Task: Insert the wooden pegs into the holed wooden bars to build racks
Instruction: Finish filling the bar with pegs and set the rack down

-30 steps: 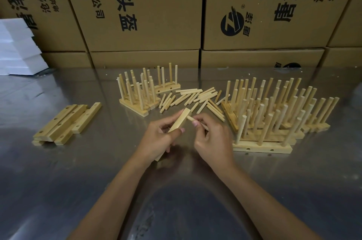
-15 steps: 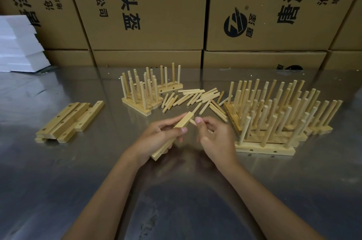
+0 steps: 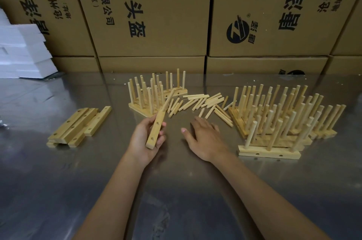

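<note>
Pale wooden pegs (image 3: pixel 203 100), brown boxes (image 3: pixel 152 10)

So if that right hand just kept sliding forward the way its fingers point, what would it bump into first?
Most likely the loose pegs: the right hand lies open, fingers aimed at the nearest ones just beyond its fingertips.

Steel table (image 3: pixel 58 190) bears pegs (image 3: pixel 203 100) (loose), bars (image 3: pixel 78 127), racks (image 3: pixel 274 122).
</note>
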`<state>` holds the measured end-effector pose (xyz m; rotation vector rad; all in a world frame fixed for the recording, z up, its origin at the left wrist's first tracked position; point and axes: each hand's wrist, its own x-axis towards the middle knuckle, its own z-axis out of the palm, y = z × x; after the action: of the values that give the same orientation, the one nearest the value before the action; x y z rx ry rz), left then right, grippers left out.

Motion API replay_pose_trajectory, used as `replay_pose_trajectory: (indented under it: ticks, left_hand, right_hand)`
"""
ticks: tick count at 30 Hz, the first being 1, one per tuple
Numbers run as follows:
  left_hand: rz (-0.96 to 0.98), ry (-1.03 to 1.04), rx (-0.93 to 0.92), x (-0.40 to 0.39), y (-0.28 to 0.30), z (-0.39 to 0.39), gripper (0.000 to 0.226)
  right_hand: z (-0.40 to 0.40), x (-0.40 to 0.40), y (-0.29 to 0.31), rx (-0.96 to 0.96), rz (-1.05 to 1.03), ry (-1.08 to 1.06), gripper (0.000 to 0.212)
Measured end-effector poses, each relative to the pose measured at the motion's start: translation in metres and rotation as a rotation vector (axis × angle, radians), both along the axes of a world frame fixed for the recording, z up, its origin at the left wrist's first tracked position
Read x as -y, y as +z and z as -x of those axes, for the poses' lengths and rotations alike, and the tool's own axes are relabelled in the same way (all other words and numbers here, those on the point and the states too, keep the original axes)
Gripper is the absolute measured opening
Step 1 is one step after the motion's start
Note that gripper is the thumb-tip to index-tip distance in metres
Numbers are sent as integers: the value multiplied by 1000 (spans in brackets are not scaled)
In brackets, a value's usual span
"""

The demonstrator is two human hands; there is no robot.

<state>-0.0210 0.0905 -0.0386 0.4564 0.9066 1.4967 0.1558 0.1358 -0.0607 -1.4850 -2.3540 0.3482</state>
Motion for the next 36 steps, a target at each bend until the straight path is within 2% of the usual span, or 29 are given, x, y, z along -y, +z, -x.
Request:
replay_pose_trajectory:
  ticks: [3,5,9,13,15,19,29,36]
  left_hand:
    - [2,-2,9,1,1,-1,18]
    - [3,-4,0,1,1,-2,21]
    - [2,-16,-50,0,1,-3,24]
    - [-11,-41,-145,0,3,-7,30]
    - [-20,-71,-240,1,3,-10,32]
    - [-20,-118,-377,4,5,-18,32]
    - [-109,-60,-549,15,13,-37,30]
    - [-125,-43,-627,19,15,-47,34]
  right_hand:
    - [-2,14,2,-32,-258,-28,29]
    - [-3,25,1,-48,-340,-47,16]
    - [-10,33,-3,-60,-241,-68,23]
    - [-15,44,0,-147,-269,-42,11]
    - [-16,50,2,-245,-300,-30,8]
    - [-13,59,5,-469,-334,59,14]
    - [-19,60,20,-478,-460,113,16]
    - [-23,62,21,-501,-329,49,17]
